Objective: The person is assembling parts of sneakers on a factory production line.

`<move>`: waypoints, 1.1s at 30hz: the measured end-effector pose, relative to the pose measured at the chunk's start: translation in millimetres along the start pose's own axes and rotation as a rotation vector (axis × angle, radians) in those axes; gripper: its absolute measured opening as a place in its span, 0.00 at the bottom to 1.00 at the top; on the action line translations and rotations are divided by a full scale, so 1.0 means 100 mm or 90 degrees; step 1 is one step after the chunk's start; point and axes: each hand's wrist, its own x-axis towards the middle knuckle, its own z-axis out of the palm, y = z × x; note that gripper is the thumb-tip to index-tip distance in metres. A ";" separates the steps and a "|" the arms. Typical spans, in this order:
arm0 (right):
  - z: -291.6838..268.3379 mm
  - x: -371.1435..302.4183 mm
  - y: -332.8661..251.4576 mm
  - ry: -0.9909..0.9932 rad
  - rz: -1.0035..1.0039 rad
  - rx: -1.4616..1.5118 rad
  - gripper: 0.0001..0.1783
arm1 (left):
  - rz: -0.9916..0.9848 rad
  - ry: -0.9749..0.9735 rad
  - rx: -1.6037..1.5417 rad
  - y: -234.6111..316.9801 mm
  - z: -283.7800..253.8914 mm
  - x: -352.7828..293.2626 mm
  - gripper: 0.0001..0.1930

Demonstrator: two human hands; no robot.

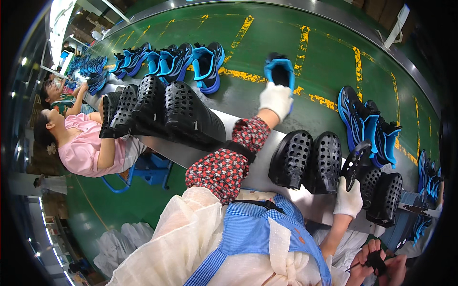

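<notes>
My left hand point(275, 101), in a white glove with a floral sleeve behind it, reaches out over the green belt. It is closed on the heel end of a black and blue sneaker point(280, 71), whose opening faces up. My right hand point(348, 199), also white-gloved, grips a black perforated plastic shoe form point(357, 159), held tilted on edge. Left of that hand, two more black shoe forms point(292, 159) stand side by side on the metal ledge. Other forms point(385, 198) stand just right of it. My fingers partly hide the grip on both things.
Large black shoe forms point(191, 112) stand in a row on the ledge at left. Black and blue sneakers point(207, 66) line the belt at left, others point(365, 124) at right. A person in pink point(90, 143) sits at left. Another person's hands point(377, 262) hold something dark at lower right.
</notes>
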 end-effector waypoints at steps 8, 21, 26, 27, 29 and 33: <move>-0.46 -0.01 -0.32 0.097 -0.138 0.074 0.19 | 0.085 -0.061 -0.194 0.01 0.07 -0.08 0.17; -0.74 0.13 -1.24 -0.037 -0.423 0.003 0.23 | -0.005 -0.181 -1.090 -0.02 -0.44 -0.23 0.33; -0.63 0.09 -1.36 -0.119 -0.504 -0.007 0.23 | 0.093 -0.475 -1.315 0.25 -0.61 -0.42 0.43; -0.67 0.06 -1.40 -0.146 -0.504 -0.013 0.23 | 0.078 -0.440 -1.298 0.20 -0.63 -0.44 0.40; -0.68 0.03 -1.40 -0.153 -0.507 0.023 0.23 | 0.065 -0.380 -1.272 0.18 -0.70 -0.45 0.33; -0.89 -0.33 -1.04 0.023 -0.479 0.075 0.17 | 0.104 -0.352 -1.313 0.26 -0.80 -0.44 0.31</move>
